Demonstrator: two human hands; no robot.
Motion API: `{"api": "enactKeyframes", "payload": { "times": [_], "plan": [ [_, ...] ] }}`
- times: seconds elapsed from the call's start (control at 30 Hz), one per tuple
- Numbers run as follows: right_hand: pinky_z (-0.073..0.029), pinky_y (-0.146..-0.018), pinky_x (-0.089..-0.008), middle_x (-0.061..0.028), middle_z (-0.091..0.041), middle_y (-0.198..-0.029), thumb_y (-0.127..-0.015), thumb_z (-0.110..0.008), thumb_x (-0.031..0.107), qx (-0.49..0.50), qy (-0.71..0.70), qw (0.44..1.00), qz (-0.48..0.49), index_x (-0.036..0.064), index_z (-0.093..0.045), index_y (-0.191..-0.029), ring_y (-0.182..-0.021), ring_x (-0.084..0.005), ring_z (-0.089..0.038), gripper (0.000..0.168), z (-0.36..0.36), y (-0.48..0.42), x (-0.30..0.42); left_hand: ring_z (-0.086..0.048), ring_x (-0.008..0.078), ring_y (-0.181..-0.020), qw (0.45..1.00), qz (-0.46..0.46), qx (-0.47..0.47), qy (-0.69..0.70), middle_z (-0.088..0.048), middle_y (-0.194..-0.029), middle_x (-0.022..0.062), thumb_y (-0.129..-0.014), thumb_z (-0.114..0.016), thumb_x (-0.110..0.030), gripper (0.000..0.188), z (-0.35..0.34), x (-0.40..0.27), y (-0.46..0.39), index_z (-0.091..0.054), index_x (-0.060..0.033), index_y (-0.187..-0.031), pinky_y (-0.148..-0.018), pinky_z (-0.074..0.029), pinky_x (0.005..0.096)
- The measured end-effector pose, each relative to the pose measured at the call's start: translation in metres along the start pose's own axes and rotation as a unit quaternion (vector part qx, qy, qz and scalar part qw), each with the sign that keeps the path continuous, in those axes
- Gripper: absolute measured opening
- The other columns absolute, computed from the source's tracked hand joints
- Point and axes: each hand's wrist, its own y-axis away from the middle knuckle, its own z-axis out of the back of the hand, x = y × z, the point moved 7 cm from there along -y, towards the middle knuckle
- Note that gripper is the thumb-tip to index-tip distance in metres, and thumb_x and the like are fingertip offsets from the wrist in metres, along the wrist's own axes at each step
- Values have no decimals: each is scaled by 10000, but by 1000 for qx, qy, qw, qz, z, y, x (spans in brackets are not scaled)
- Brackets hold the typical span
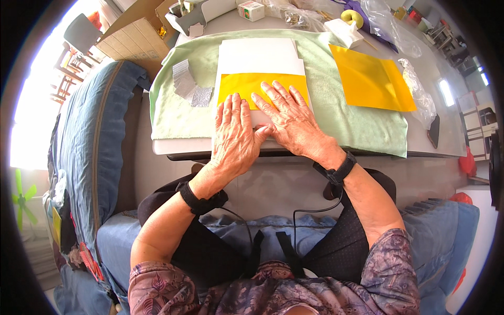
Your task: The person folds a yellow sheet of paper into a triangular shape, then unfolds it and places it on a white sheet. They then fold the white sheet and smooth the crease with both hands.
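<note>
My left hand (234,134) lies palm down, fingers outstretched, on the lower left part of a yellow sheet (238,83), with white paper below it. Beside it, my right hand (289,122) rests flat with spread fingers on the sheet's right half. The two thumbs meet near the table's front edge, and neither hand grips anything. Under the yellow sheet lies a stack of white paper sheets (258,55), which shows beyond its far edge. Several silver foil-like squares (191,84) overlap to the left. All of this is on a pale green towel (327,78). The hands hide the yellow sheet's near edge.
Another yellow sheet (372,78) lies at the right, beside crumpled clear plastic (421,90) and a dark phone-like object (433,132). Along the back are a small white box (251,11), a tissue pack (344,33) and a yellow-green ring (351,18). A cardboard box (136,41) stands left.
</note>
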Motion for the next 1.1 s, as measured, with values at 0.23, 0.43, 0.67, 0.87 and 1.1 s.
{"api": "enactKeyframes", "payload": {
  "times": [0.23,0.43,0.67,0.87,1.1],
  "plan": [
    [-208,-1120,-489,-147,-379,-1446,-930,-515,341,-9,-7,1000,-6,129,-468,-1369,-1361,-330,-304,490,0,-3,-1,-347,453,-1292,1000,14,-11,-4,-386,-1348,354,-940,-439,-466,706,1,-4,-3,-415,162,-1263,-1112,-190,497],
    [-253,-1105,-477,-150,-445,-1395,-921,-529,302,-31,14,999,15,92,-542,-1294,-1338,-331,-344,429,5,-6,-2,-386,459,-1237,1000,16,-19,-11,-436,-1298,339,-935,-456,-443,670,8,-12,-3,-449,158,-1230,-1086,-225,503],
    [-290,-1094,-456,-170,-479,-1360,-900,-543,230,-54,7,998,42,9,-569,-1223,-1313,-343,-381,392,5,-9,1,-435,437,-1156,989,55,116,75,-491,-1243,281,-942,-465,-377,533,17,-11,-23,-521,119,-1127,-997,-304,497],
    [-275,-1095,-450,-186,-411,-1405,-920,-512,400,-16,-14,999,28,5,-398,-1354,-1320,-347,-355,597,1,-8,7,-377,422,-1281,992,-14,-53,116,-445,-1337,298,-968,-403,-393,567,16,10,-53,-484,92,-1251,-1072,-258,474],
    [-246,-1105,-455,-203,-420,-1372,-910,-527,417,-36,-8,999,26,-24,-383,-1344,-1323,-348,-331,635,-2,-7,2,-392,371,-1292,994,-52,-17,97,-497,-1321,220,-971,-391,-375,521,0,4,-86,-519,57,-1233,-1075,-259,450]
  ]
}}
